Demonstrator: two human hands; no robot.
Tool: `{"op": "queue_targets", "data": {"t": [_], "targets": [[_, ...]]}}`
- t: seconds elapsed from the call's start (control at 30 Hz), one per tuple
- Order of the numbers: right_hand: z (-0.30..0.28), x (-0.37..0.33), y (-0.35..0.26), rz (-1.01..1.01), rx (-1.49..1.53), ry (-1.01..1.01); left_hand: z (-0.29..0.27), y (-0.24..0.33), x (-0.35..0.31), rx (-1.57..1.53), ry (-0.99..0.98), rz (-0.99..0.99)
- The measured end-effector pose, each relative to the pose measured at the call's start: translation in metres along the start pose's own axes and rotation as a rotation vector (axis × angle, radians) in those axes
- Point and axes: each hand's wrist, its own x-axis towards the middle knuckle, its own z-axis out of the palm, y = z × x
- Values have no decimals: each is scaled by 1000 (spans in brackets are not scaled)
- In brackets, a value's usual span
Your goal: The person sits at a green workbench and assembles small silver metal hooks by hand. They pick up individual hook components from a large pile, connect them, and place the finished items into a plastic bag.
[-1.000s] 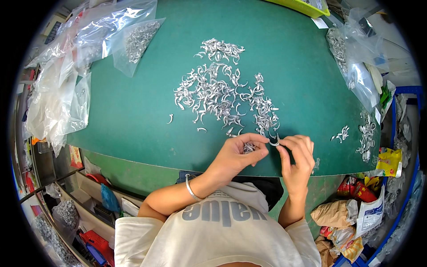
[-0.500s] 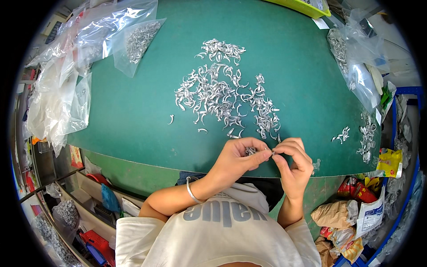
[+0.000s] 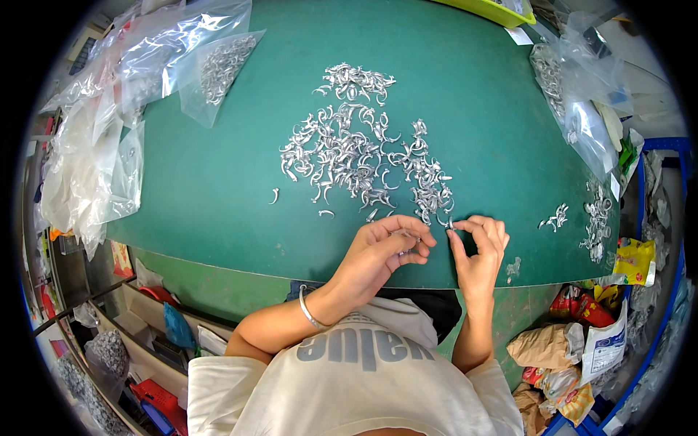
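A loose pile of small curved silver metal pieces (image 3: 356, 156) is spread over the green table (image 3: 218, 182). My left hand (image 3: 382, 254) rests at the table's near edge with its fingers curled around a few of these pieces. Just to its right, my right hand (image 3: 480, 251) pinches one small silver piece (image 3: 450, 224) between thumb and forefinger at the pile's near end. The hands are a short gap apart. A silver bangle (image 3: 309, 311) circles my left wrist.
Clear plastic bags (image 3: 102, 131), some holding metal pieces, lie along the table's left side. More bags (image 3: 574, 102) and small heaps of pieces (image 3: 596, 218) sit at the right. A yellow tray (image 3: 494, 9) is at the far edge. Packets and clutter fill the floor on both sides.
My hands had been pressed together at the near edge; now they have drawn slightly apart, and the right hand has reached up to the pile's near end.
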Motion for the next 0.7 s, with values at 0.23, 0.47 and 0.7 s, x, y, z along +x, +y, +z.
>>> {"op": "queue_targets", "data": {"t": [0.23,0.47,0.7], "targets": [[-12,1,-16,90,429,-42,-3,-5,0,303,36,71],[-19,0,-32,29,506,-94,4,-3,-2,444,-19,95],[-15,-2,-29,83,694,-132,-4,-5,-2,315,-72,26]]}}
